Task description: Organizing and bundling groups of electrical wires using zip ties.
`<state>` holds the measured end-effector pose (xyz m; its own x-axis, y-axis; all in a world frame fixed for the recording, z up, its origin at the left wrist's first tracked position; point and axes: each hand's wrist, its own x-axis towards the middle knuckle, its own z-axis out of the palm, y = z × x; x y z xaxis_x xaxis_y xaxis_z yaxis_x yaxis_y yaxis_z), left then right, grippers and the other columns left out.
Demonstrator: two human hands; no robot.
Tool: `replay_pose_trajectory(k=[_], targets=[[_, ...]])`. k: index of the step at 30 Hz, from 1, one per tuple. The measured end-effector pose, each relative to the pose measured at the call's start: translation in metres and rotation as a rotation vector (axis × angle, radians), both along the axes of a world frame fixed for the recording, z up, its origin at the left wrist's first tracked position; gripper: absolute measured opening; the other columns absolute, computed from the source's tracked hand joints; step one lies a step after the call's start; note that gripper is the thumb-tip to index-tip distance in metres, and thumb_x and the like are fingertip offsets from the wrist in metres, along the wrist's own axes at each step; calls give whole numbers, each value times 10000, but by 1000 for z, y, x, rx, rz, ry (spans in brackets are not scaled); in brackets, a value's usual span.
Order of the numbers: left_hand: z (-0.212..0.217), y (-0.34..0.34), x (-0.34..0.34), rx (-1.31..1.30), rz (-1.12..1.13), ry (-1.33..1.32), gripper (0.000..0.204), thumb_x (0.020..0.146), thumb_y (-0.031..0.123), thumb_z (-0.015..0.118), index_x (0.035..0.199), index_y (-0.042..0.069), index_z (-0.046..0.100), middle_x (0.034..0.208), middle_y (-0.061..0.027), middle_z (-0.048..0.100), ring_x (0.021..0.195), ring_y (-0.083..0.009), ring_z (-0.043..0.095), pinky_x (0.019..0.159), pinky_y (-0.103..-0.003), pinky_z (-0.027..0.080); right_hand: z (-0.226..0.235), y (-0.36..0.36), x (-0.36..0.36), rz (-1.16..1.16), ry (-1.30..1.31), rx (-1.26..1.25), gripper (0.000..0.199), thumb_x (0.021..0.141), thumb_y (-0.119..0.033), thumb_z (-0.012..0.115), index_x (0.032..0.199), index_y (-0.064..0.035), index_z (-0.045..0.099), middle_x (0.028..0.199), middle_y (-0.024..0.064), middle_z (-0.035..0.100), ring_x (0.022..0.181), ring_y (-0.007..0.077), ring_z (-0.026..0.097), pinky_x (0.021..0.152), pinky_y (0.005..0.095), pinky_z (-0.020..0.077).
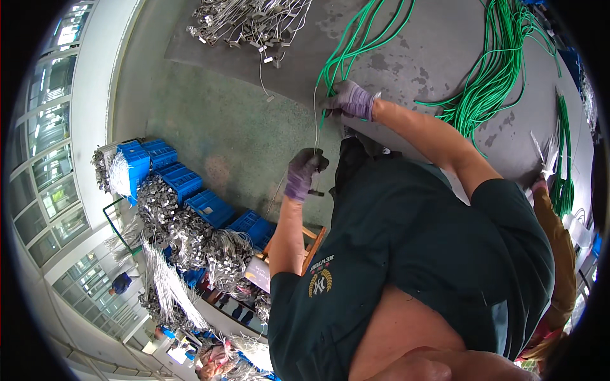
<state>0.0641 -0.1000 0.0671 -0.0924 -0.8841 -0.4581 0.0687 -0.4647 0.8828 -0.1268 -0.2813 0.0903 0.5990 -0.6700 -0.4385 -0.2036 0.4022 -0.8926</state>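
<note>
My left hand (pixel 304 173), in a purple and dark glove, is closed around a thin pale wire (pixel 316 130). The wire rises from it past my right hand. My right hand (pixel 351 100), gloved alike, pinches green cables (pixel 348 56) at the table's near edge, and a short green end shows below the fingers. The cables loop back across the dark grey table (pixel 438 44). Whether the pale wire is also between my right fingers is hidden by the glove.
A heap of pale wires with metal ends (pixel 244 25) lies at the table's far left. A large green cable bundle (pixel 489 76) spreads on the right. Blue crates (pixel 213 206) and piles of metal-ended wires (pixel 165 213) stand left. Another person's sleeve (pixel 558 247) shows at right.
</note>
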Motion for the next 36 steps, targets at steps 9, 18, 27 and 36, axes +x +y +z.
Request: replay_pose_trajectory(k=[9, 18, 27, 36], targets=[[-15, 8, -12, 134, 267, 277, 277, 856, 229, 574, 1016, 3, 555, 915, -123, 620, 843, -212, 607, 693, -381, 518, -5, 28, 4, 122, 52, 160, 226, 772, -232, 674, 745, -16, 613, 568, 73, 618, 401, 102, 537, 334, 224, 339], [-5, -23, -13, 251, 412, 556, 254, 824, 214, 570, 991, 27, 536, 965, -123, 613, 922, -258, 594, 757, -484, 487, -16, 58, 4, 183, 107, -156, 247, 720, -235, 698, 710, 3, 635, 536, 60, 577, 433, 124, 509, 428, 294, 412], [9, -28, -19, 159, 215, 54, 254, 870, 228, 541, 1024, 32, 490, 858, -135, 636, 732, -223, 632, 622, -353, 528, -46, -2, -48, -101, 100, 144, 204, 764, -198, 661, 767, 6, 654, 630, 93, 626, 404, 137, 535, 382, 264, 400], [-16, -33, -45, 48, 185, 126, 234, 883, 207, 540, 1013, 15, 507, 554, -62, 500, 404, -151, 468, 382, -265, 368, -25, -38, -58, -163, 92, 134, 206, 816, -242, 612, 870, -44, 623, 635, 51, 599, 422, 104, 521, 357, 225, 329]])
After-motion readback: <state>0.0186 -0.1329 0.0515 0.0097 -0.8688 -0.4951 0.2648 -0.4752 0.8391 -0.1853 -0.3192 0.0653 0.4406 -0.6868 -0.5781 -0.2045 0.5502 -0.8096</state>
